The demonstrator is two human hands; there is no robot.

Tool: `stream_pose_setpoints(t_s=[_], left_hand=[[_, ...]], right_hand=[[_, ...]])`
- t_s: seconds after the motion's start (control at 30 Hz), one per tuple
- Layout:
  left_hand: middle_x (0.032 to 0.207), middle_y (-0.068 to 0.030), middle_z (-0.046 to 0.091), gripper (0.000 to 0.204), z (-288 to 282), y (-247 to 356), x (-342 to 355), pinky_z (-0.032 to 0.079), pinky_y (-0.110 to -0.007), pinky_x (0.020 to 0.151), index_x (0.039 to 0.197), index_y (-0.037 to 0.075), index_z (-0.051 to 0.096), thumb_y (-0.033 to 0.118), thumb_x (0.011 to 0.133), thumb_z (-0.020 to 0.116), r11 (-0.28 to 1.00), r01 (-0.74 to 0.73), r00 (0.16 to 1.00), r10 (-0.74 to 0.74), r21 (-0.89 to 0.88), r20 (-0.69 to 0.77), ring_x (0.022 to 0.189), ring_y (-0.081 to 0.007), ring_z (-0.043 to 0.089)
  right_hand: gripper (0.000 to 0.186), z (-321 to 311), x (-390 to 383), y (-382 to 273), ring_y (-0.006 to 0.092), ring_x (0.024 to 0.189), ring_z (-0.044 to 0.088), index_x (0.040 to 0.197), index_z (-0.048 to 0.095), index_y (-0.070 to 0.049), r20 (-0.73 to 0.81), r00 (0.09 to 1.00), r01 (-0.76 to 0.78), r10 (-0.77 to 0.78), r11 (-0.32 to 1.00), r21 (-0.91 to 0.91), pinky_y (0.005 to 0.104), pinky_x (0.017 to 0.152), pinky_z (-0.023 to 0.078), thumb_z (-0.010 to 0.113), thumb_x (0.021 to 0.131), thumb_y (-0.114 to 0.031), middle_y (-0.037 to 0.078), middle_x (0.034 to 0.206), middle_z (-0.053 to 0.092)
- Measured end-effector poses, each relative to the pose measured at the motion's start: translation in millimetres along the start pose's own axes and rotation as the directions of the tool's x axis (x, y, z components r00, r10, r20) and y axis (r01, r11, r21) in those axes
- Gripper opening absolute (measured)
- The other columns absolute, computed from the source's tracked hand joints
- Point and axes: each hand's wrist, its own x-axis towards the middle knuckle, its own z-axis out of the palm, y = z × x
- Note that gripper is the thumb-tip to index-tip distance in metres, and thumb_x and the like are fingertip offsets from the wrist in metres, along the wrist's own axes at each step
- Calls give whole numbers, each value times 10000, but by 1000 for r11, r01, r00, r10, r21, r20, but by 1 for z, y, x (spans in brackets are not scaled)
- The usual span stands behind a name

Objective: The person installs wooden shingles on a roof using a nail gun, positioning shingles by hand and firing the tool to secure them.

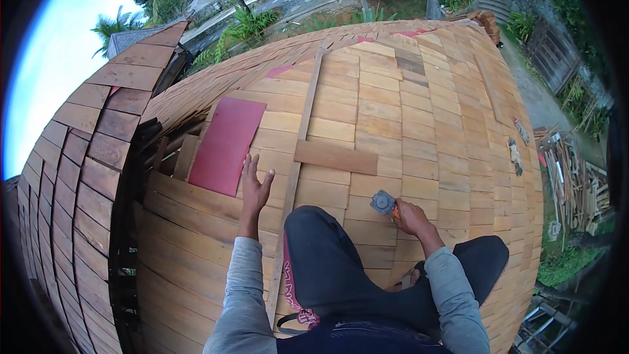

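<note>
My left hand [254,183] is raised over the wooden roof shingles [327,193] with its fingers spread, holding nothing. Just beyond it lies a flat red sheet [228,144], its lower right corner close to my fingers. My right hand [414,218] grips a tool [382,202] with a blocky grey head and a bit of orange at its handle; its exact kind is not clear. A loose brown board [335,157] rests crosswise on the shingles between the hands, farther off. Beside it a long narrow batten [308,101] runs up the slope.
I sit on the sloping roof, knees bent. On the left, a dark gap [147,151] separates it from a darker shingled roof [92,157]. Small scraps [515,156] lie toward the right edge. Below on the right is a pile of timber [573,183].
</note>
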Motion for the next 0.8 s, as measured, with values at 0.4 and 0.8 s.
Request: stream_pose_setpoints(t_s=[0.4,0.8], left_hand=[[1533,-326,444,677,-9,84,-163,330,-441,1207,1517,-94,388,376,1056,547,958,124,985,-87,-259,151,1449,-423,430],[1659,-278,251,780,-78,-56,-245,138,-622,1238,1583,14,342,586,1056,391,686,413,906,-375,599,-195,1559,-435,196]], right_hand=[[485,1,5,-16,422,1092,688,1254,544,36,32,999,-5,5,1000,5,512,925,561,727,870,-198,258,1163,705],[400,18,-9,-5,410,1017,726,1283,491,56,-67,997,-37,36,999,-16,491,846,601,604,920,-68,263,1102,724]])
